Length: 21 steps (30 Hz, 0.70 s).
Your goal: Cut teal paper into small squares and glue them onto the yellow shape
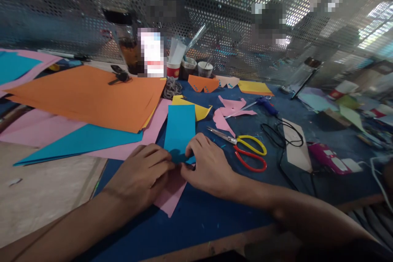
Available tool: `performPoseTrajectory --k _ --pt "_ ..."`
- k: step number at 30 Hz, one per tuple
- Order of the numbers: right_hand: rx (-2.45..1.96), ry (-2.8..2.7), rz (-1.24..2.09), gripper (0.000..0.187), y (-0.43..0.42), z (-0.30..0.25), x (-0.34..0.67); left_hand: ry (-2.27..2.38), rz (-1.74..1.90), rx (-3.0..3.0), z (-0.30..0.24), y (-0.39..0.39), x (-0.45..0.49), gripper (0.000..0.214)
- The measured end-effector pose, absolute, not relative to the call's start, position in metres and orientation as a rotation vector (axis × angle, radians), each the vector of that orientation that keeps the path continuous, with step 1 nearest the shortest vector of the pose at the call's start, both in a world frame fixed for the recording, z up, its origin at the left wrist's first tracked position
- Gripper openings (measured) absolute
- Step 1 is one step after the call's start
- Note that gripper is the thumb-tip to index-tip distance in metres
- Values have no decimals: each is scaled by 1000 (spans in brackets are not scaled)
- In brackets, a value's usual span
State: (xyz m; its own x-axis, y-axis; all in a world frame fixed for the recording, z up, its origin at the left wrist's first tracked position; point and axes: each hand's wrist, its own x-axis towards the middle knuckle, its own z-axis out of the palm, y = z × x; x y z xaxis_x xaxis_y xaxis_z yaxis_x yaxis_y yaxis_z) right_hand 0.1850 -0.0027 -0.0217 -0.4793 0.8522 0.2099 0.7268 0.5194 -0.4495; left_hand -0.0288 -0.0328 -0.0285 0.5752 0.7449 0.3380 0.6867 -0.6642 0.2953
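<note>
A blue paper strip lies on the dark blue table, its near end under my fingers. My left hand is closed at the strip's near left corner, fingertips pressed down. On the near right corner, my right hand pinches the paper between thumb and curled fingers. Part of that near edge is hidden by both hands. Beneath them a pink paper piece sticks out toward me. Scissors with one yellow and one red handle rest to the right of my right hand, blades pointing left.
Orange sheets and a blue folded sheet are piled at left. A pink paper pinwheel, a blue glue gun with black cord, and a magenta object lie right. Paper cups stand by a perforated metal screen.
</note>
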Motion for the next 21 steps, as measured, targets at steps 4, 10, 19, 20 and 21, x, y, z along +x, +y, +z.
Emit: performPoseTrajectory --k 4,10,19,20,21 --pt "-1303 -2360 408 13 -2 -23 183 1215 656 2690 -27 -33 -28 25" --pt "-1319 -2365 404 12 -2 -23 182 1230 598 2715 -25 -34 -27 26" --pt "-1221 -2396 585 17 4 -19 194 1289 652 2581 -28 -33 -27 25" --pt "-1211 -2395 605 18 5 -19 196 1299 658 2557 -29 -33 -28 25" --pt "-1205 -2392 625 19 6 -19 197 1309 667 2535 -29 -32 -28 25"
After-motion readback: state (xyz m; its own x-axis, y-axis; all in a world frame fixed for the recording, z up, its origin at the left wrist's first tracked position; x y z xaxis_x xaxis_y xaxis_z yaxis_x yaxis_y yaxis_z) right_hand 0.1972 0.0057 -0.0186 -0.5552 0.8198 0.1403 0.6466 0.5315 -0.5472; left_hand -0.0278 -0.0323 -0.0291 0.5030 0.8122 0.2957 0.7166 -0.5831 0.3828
